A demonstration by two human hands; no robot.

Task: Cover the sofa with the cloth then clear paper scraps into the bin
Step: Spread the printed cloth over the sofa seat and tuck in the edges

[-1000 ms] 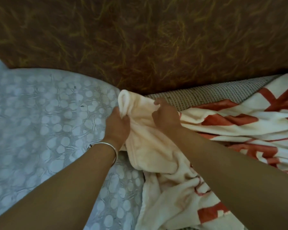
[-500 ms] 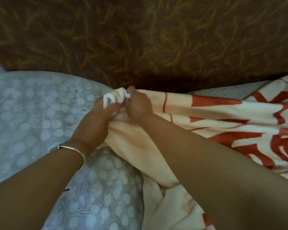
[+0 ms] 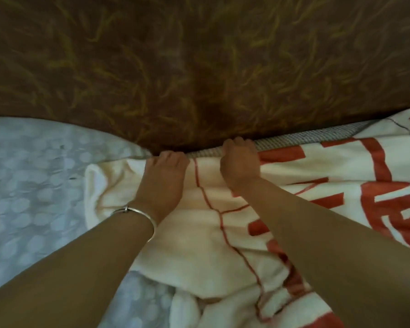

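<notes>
Farthest from the backrest of the sofa [image 3: 199, 67], the cream cloth [image 3: 199, 245] with red markings lies bunched in folds on the seat, beside a pale grey dotted cover [image 3: 33, 185]. Nearer the backrest the cloth lies flatter under both forearms, and a silver bangle [image 3: 137, 212] circles the left wrist. At the foot of the backrest the left hand [image 3: 163, 181] and right hand [image 3: 240, 166] sit apart, each gripping the cloth's far edge with curled fingers. A strip of grey woven fabric [image 3: 305, 138] shows between that edge and the brown backrest.
</notes>
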